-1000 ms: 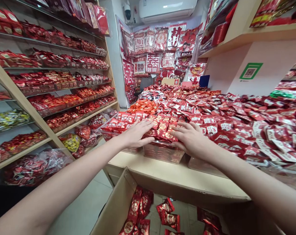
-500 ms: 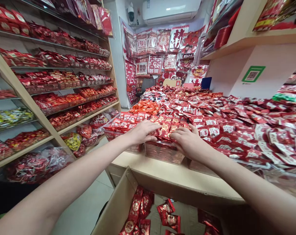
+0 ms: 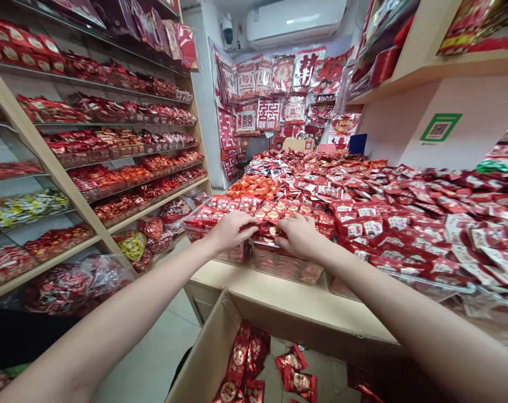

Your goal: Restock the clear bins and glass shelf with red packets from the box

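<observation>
Two bare hands down on one heap of small red foil candy packets (image 3: 274,215), piled over the rim of a clear plastic bin (image 3: 285,267) at the near edge of a pale wooden counter (image 3: 296,313). Left hand (image 3: 231,230) curled palm-down on the pile's left side, fingers bent onto the wrappers. Right hand (image 3: 298,236) alongside, close to touching it, fingers tucked in over the packets too. Whether either has actually pinched a packet: cannot tell, fingertips buried in the heap.

Packets glossy red with gold and white round emblems, flat pillow shapes, crimped ends. Likely very light, crinkly, slick against each other; prone to sliding off the mound and over the bin's edge. Best gathered in a loose cupped scoop from both sides, or singly by a crimped end. Hard squeeze probably risky for whatever sweet sits inside.

Second clear bin (image 3: 214,224) of similar packets just left. More red packets (image 3: 405,218) spread across the counter to the right. Open brown cardboard box (image 3: 203,358) below the counter edge, several red wrappers (image 3: 241,358) lying inside. Shelves of red goods (image 3: 111,145) along the left wall.
</observation>
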A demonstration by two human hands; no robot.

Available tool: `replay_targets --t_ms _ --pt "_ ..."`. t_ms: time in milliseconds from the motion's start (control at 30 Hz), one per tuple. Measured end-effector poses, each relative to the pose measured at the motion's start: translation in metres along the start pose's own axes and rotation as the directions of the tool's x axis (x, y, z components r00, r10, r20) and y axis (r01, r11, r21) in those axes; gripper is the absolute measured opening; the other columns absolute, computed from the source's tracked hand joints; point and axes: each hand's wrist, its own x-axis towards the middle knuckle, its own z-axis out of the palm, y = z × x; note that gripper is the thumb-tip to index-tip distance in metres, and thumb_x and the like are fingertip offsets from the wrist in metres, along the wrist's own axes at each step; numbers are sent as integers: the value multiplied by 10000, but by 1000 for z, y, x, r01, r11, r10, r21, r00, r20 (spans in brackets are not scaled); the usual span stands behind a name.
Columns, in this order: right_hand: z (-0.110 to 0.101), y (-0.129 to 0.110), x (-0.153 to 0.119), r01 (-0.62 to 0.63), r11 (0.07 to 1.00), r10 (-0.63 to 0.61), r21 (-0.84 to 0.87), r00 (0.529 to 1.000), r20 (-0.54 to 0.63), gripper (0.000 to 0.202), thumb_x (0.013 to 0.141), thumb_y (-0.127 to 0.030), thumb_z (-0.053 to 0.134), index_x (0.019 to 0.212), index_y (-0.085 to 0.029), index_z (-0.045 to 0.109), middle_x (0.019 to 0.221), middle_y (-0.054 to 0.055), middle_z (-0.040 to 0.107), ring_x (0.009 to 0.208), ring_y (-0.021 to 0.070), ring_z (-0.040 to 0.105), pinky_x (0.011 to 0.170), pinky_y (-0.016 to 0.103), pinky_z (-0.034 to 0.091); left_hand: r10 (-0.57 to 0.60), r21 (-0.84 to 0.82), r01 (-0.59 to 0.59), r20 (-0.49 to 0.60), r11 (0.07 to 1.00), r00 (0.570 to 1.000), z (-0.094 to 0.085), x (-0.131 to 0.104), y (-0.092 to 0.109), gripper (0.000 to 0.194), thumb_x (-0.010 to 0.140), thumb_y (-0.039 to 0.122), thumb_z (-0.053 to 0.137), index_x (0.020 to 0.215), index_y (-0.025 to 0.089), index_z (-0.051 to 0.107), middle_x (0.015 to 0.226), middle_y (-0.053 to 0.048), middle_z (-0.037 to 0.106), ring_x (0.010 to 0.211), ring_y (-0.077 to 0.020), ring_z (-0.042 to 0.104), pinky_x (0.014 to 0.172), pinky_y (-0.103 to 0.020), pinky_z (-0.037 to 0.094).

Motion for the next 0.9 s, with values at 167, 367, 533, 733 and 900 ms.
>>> replay_targets --t_ms 167,367,533,733,900 --pt "1 -1 1 34 999 -34 38 999 -6 183 761 -270 474 881 -190 587 913 80 628 926 266 454 749 397 322 -144 -85 127 -233 988 962 6 -8 3 195 771 273 513 880 150 617 859 -56 653 781 -142 585 730 -269 447" --pt "-1 -2 -2 53 995 -52 80 999 -9 195 769 -299 498 915 -205 587 942 61 624 928 237 467 769 369 318 -7 -37 -2 -235 999 972 17 -7 6 179 769 250 519 895 162 611 860 -53 653 817 -148 568 773 -299 424" --pt "-5 4 -9 9 998 -7 64 999 -33 206 749 -295 516 911 -173 554 916 84 616 907 253 472 745 369 327 94 56 -86 -157 995 983 25 -6 13 167 794 245 485 891 182 605 865 -34 653 864 -160 537 789 -325 390" --pt "-2 9 -14 -7 1000 7 3 997 -76 160 744 -291 526 837 -161 529 867 90 614 888 255 480 757 361 325 97 70 -92 -78 993 992 22 -3 20 228 782 354 494 899 196 611 974 -42 616 932 -173 501 826 -338 354" --pt "0 6 -17 6 999 -9 -32 996 -90 118 767 -249 498 824 -152 534 824 74 627 879 235 500 874 414 244 92 60 -90 -28 994 995 21 0 22 210 776 322 507 927 216 607 1031 -30 597 979 -176 485 850 -339 331"
